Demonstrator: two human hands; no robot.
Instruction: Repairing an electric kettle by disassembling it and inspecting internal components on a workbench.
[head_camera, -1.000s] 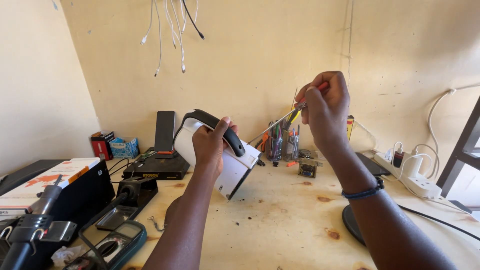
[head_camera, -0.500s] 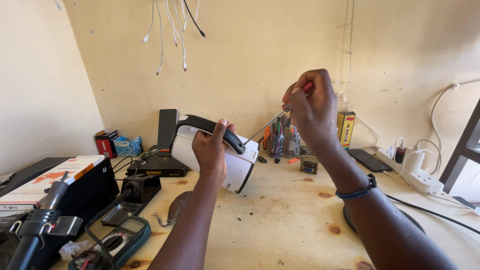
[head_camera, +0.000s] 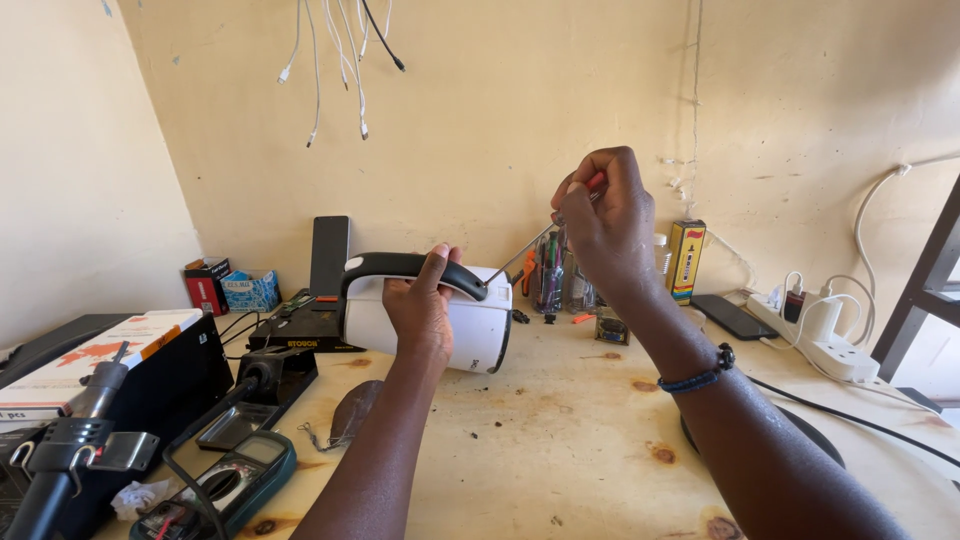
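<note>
My left hand (head_camera: 424, 308) grips a white lantern-like device (head_camera: 478, 335) with a black handle (head_camera: 398, 266), holding it on its side above the wooden bench (head_camera: 560, 430). My right hand (head_camera: 607, 222) is raised and closed around a red-handled screwdriver (head_camera: 528, 248). The screwdriver's thin metal shaft slants down to the left, and its tip meets the end of the black handle on the device.
A multimeter (head_camera: 232, 480), a soldering stand (head_camera: 265, 385) and boxes (head_camera: 110, 350) lie at the left. A jar of tools (head_camera: 553, 275), a yellow box (head_camera: 686, 260), a phone (head_camera: 733, 316) and a power strip (head_camera: 825, 345) line the back right. Cables (head_camera: 335, 60) hang on the wall.
The view shifted, so the device and both hands sit more central. My right hand came down slightly and the screwdriver tip now rests at the handle's end.
</note>
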